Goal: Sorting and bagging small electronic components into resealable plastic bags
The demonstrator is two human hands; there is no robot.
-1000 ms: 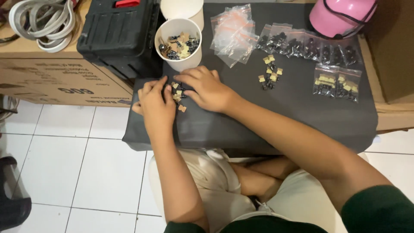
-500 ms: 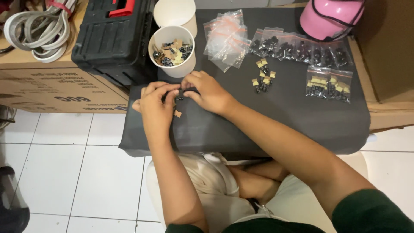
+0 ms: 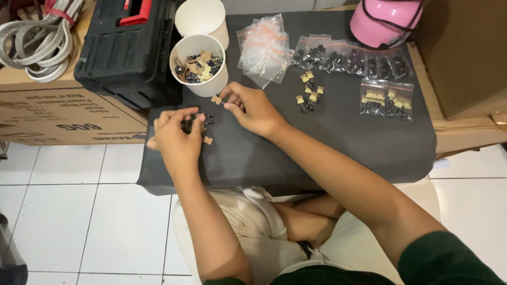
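My left hand point(image 3: 177, 134) is curled around a small bunch of black parts point(image 3: 188, 124) on the dark grey mat point(image 3: 317, 142). A few loose black parts point(image 3: 208, 119) and a tan tab point(image 3: 208, 140) lie just to its right. My right hand point(image 3: 252, 108) is lifted toward the white paper cup point(image 3: 199, 64) and pinches a small tan tab piece point(image 3: 216, 100) between thumb and fingers. The cup is filled with mixed black and tan parts.
A second white cup point(image 3: 202, 17) stands behind the first. Clear zip bags point(image 3: 264, 43), a row of filled bags point(image 3: 351, 58), two more bags point(image 3: 386, 100) and a small pile of parts point(image 3: 309, 94) lie on the mat. A black toolbox point(image 3: 127, 47), cardboard box point(image 3: 58, 113), pink helmet point(image 3: 381, 21).
My right hand has moved away from the left and up toward the cup with a tan piece. The left hand has stayed on the mat with its bunch of parts.
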